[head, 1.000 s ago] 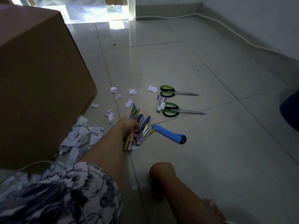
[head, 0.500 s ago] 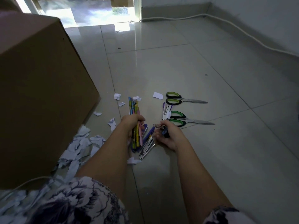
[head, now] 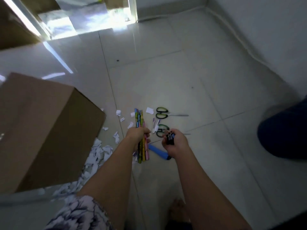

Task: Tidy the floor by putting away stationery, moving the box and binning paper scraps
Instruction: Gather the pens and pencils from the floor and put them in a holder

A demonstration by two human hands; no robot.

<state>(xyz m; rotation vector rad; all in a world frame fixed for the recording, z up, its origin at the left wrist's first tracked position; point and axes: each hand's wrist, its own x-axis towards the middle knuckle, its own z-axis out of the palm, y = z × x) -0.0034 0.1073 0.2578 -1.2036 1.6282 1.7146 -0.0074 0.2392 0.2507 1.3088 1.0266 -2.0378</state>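
Left hand has lifted gripping pencil bundle, right hand now grips binder clips; scissors at its 12 o'clock, blue cutter at 7 still uncollected.

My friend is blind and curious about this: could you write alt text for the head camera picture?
A person's left hand grips a bundle of coloured pens while the right hand holds small dark clips over a tiled floor. Two green-handled scissors, a blue utility knife and torn paper scraps lie there, beside a cardboard box.
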